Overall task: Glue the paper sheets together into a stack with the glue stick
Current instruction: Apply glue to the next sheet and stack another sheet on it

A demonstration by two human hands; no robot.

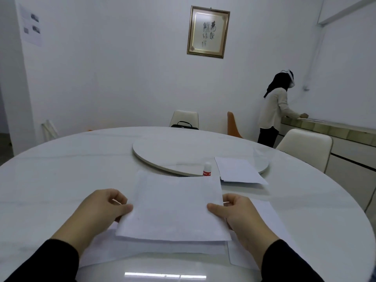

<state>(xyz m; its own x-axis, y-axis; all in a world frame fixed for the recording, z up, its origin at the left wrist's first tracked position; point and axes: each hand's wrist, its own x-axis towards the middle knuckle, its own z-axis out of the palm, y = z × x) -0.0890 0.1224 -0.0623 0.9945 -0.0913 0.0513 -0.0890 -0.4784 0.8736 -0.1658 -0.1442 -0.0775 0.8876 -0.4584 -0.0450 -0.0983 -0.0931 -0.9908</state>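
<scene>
Matt white paper sheet at centre frame, smooth and uncreased, over more matt paper below it. The round table looks like polished pale stone, glossy, catching light at the bottom edge. The lazy Susan beyond shines too. Right of centre, the glue stick looks smooth plastic.

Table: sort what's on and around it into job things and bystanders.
Job: held sheet, gripped by left hand and right hand; sheets beneath; spare paper pile; glue stick.
Bystanders: turntable, black bag, chairs, framed calligraphy.
</scene>
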